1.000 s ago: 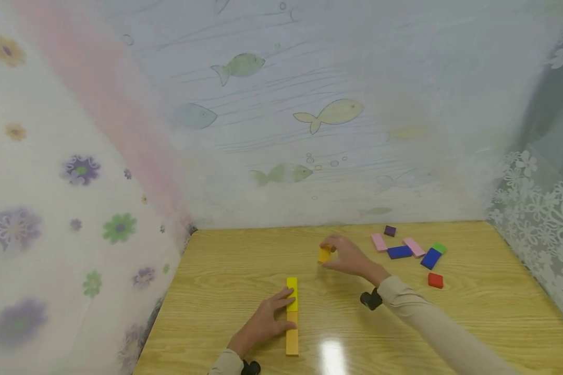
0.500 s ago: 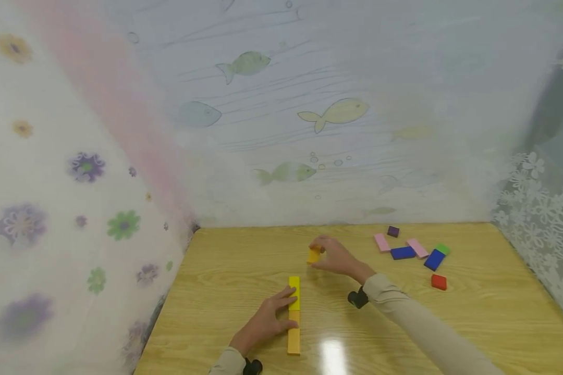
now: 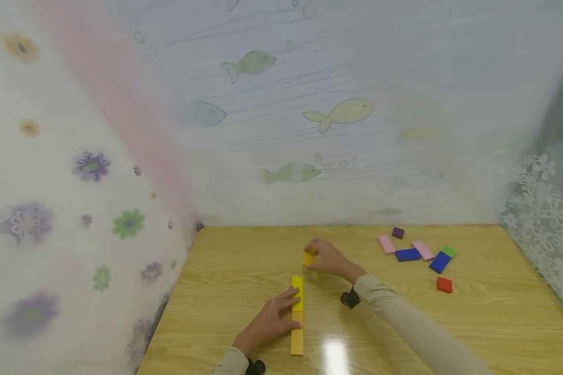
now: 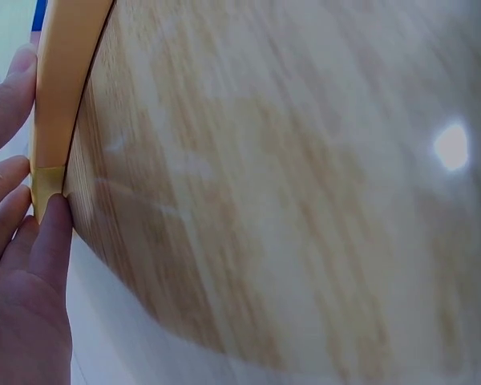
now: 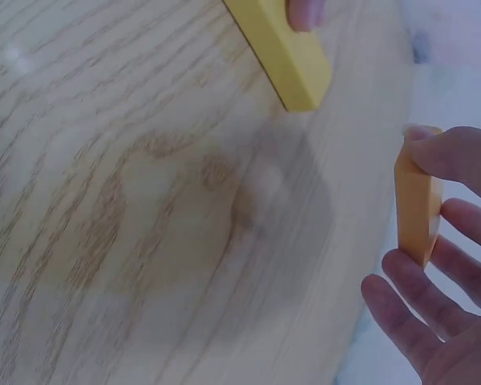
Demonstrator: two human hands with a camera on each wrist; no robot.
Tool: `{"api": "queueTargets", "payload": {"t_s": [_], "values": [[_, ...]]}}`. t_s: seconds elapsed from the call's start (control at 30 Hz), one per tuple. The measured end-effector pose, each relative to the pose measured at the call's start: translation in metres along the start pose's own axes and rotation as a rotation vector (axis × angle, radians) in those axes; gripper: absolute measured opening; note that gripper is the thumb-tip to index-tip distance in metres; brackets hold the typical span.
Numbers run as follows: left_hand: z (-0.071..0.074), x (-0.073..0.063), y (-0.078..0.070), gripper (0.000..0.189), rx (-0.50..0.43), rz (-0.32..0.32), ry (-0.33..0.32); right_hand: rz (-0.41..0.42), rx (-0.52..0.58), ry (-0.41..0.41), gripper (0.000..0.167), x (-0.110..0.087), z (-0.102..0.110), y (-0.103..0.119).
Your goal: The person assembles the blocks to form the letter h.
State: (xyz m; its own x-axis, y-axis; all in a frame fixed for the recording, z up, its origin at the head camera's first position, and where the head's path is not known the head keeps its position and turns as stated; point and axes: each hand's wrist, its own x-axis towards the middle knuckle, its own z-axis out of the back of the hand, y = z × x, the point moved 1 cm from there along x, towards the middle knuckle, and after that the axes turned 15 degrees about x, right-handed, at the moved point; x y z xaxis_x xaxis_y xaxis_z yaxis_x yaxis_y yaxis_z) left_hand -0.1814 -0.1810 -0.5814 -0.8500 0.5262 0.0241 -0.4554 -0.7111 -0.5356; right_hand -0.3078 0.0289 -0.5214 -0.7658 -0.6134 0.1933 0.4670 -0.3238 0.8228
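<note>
A yellow block (image 3: 297,285) and an orange block (image 3: 297,342) lie end to end in a straight row on the table. My left hand (image 3: 269,320) rests along the row's left side, fingertips on the yellow block and thumb on the orange one. In the left wrist view its fingers (image 4: 52,241) look fairly straight against the row. Beyond the row's far end, my right hand (image 3: 330,259) pinches a short orange-yellow block (image 5: 417,208) between thumb and fingertips. That block appears raised off the wood in the right wrist view, apart from the yellow block's end.
Loose blocks lie at the back right of the wooden table (image 3: 380,323): purple (image 3: 398,233), pink (image 3: 387,245), blue (image 3: 407,254), green (image 3: 449,251) and red (image 3: 444,285). A fish-painted wall (image 3: 262,140) rises behind the table; a flowered panel (image 3: 75,260) stands left.
My right hand has carried the pinched block leftward, closer to the row's far end. The left hand keeps its place on the row. The head view has shifted slightly.
</note>
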Motion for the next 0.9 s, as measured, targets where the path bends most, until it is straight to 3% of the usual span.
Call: {"api": "queueTargets", "payload": {"t_s": [0.2,0.47,0.77,0.9], "values": [[0.000,0.002,-0.002,0.062,0.005,-0.003,0.004,-0.032,0.002,0.018,0.043,0.004,-0.010,-0.003],[0.001,0.000,-0.004,0.063,-0.005,0.037,0.013,-0.056,0.005,0.044,0.044,0.013,-0.025,-0.003],[0.001,-0.001,-0.005,0.064,-0.019,0.045,0.013,-0.144,0.005,0.064,0.040,0.016,-0.035,-0.006],[0.001,-0.001,-0.004,0.063,-0.014,0.037,0.006,-0.137,0.012,0.074,0.039,0.015,-0.038,-0.009]]}}
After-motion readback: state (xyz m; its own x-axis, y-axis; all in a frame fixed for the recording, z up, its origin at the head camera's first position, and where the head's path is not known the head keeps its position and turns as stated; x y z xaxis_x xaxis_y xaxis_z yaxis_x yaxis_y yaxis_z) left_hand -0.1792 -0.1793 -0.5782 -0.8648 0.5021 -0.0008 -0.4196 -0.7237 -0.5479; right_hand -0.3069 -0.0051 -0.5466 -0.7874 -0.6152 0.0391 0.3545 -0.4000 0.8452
